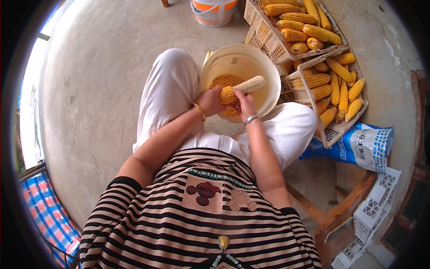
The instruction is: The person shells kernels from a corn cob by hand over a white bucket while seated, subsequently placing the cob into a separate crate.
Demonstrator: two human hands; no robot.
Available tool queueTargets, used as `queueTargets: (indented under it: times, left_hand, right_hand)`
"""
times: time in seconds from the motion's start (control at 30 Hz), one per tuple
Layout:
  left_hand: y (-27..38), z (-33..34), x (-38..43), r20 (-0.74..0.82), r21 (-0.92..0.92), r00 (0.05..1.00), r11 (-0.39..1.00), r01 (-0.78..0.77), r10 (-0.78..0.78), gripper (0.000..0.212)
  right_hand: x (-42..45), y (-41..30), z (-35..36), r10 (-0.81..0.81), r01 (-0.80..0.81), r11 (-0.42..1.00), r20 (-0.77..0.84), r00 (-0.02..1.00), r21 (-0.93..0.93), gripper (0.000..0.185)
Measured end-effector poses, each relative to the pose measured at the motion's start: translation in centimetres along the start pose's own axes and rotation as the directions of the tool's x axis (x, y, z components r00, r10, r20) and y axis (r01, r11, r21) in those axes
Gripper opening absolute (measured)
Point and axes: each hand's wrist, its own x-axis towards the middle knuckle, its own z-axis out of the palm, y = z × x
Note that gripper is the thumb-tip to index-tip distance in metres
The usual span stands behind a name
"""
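Both my hands grip one ear of corn (227, 95) above a white plastic bucket (274, 80) between my knees. My left hand (210, 101) is wrapped round the end that still bears yellow kernels. At the ear's middle, the fingers and thumb of my right hand (246, 103) press where kernels meet bare cob. The pale stripped cob (251, 84) points up and to the right over the bucket. Loose corn kernels (225, 80) lie on the bucket's bottom, partly hidden by my hands.
Two plastic crates, an upper one (268, 42) and a lower one (310, 101), hold several yellow ears at the right. A blue and white sack (361, 146) lies below them. An orange and white bucket (215, 15) stands beyond. Wooden furniture (322, 218) is at my lower right.
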Motion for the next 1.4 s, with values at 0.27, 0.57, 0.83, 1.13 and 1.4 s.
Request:
queueTargets:
  times: [0.27, 0.57, 0.83, 1.13, 1.4]
  left_hand:
    - [-2.0, 0.5, 0.3, 0.234, -0.562, 0.972, 0.811, 0.162, -0.031, 0.043]
    - [-2.3, 0.9, 0.4, 0.274, -0.573, 0.960, 0.793, 0.208, -0.054, 0.042]
    - [-2.0, 0.7, 0.5, 0.253, -0.561, 0.966, 0.806, 0.190, -0.052, 0.042]
    - [-1.3, 0.1, 0.1, 0.198, -0.469, 0.979, 0.873, 0.131, -0.041, 0.042]
    - [-1.1, -0.1, 0.0, 0.149, -0.375, 0.989, 0.924, 0.078, -0.023, 0.045]
  right_hand:
    - [-1.2, -1.5, 0.8, -0.003, 0.003, 1.000, 0.102, 0.995, 0.006, 0.035]
    - [-1.2, -1.6, 0.8, -0.104, 0.121, 0.970, 0.088, 0.991, -0.209, 0.041]
    - [-0.5, -0.5, 0.6, -0.103, 0.109, 0.988, 0.058, 0.993, -0.105, 0.039]
    - [-0.4, -0.5, 0.0, -0.062, 0.071, 0.987, 0.063, 0.996, -0.145, 0.038]
    - [-0.5, -0.7, 0.2, 0.083, -0.086, 0.995, 0.046, 0.995, 0.057, 0.039]
